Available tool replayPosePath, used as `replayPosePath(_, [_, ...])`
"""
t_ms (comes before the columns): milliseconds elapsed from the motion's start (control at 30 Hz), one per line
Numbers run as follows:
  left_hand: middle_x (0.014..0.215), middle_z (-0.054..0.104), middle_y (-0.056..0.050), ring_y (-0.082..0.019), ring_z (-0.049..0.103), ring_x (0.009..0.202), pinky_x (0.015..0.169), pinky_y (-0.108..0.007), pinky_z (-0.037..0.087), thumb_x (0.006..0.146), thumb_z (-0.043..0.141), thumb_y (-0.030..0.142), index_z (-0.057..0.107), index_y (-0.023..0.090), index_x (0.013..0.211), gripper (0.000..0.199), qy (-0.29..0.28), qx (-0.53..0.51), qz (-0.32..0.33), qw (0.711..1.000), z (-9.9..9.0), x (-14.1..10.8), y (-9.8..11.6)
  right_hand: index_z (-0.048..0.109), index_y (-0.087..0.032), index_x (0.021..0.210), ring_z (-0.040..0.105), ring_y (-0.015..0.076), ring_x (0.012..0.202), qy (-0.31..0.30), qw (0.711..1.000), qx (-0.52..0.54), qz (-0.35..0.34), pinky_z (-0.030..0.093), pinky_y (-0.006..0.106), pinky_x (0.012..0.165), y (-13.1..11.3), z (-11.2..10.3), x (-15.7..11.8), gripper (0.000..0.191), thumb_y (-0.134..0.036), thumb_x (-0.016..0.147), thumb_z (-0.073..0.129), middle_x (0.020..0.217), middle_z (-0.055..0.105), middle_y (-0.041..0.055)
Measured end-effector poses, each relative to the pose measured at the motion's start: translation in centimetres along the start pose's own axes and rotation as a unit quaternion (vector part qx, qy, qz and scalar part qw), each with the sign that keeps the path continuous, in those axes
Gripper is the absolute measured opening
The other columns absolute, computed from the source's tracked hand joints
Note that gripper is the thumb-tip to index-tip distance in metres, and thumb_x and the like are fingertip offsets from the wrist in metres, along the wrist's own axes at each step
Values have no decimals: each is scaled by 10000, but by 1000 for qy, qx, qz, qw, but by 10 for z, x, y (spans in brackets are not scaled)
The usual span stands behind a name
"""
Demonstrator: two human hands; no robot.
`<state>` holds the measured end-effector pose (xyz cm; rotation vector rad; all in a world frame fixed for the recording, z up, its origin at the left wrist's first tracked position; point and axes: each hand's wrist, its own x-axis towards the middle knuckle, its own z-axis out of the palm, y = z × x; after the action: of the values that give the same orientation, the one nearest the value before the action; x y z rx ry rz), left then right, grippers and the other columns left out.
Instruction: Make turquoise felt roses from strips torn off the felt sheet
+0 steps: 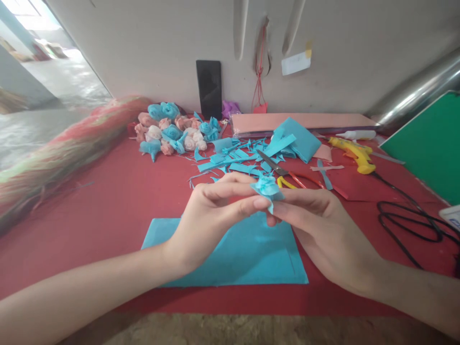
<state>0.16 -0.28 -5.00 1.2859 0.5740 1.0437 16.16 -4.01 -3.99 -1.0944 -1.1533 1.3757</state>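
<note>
Between my two hands is a small blue paper flower, held up over the table. My left hand pinches it from the left, thumb in front. From the right, the thumb and fingers of my right hand also close on it. Below them lies a flat blue paper sheet, partly hidden by my hands. Just behind the flower, scissors with red and yellow handles rest beside a heap of cut blue paper strips.
Finished blue, pink and white paper flowers are piled at the back left. A dark phone leans on the wall. At right lie a yellow glue gun, its black cord and a green board. A bristly bundle borders the left.
</note>
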Motion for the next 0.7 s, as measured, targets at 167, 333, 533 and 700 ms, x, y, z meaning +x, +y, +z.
replayPosePath(167, [815, 596, -1, -91, 605, 671, 608, -197, 532, 797, 695, 202, 771, 216, 759, 86, -40, -48, -5, 998, 0, 1, -1, 714, -256, 581, 556, 106, 578, 21, 1000, -3, 3, 435, 235, 551, 0, 3, -1, 141, -205, 713, 720, 547, 642, -47])
replayPosePath(333, [788, 588, 4, -91, 607, 659, 606, -194, 539, 781, 708, 183, 768, 222, 744, 81, -15, -41, -2, 999, 2, 1, 1, 716, -269, 615, 554, 95, 608, 19, 997, -52, -46, 439, 215, 569, 1, 3, -2, 145, -228, 753, 703, 591, 653, -60])
replayPosePath(533, [795, 613, 10, -111, 587, 702, 656, -224, 518, 786, 699, 201, 746, 244, 724, 89, 12, 2, 30, 999, 3, -4, 2, 719, -286, 699, 579, 97, 655, 5, 989, -84, -124, 469, 213, 626, 1, 5, -5, 159, -158, 780, 669, 651, 655, -65])
replayPosePath(700, [819, 616, 24, -135, 578, 832, 800, -247, 471, 763, 710, 183, 702, 246, 687, 99, 55, 57, 51, 996, 5, -6, 3, 673, -257, 636, 534, 91, 609, 27, 979, -120, -162, 442, 217, 587, 3, 10, -8, 161, -116, 700, 717, 617, 588, -66])
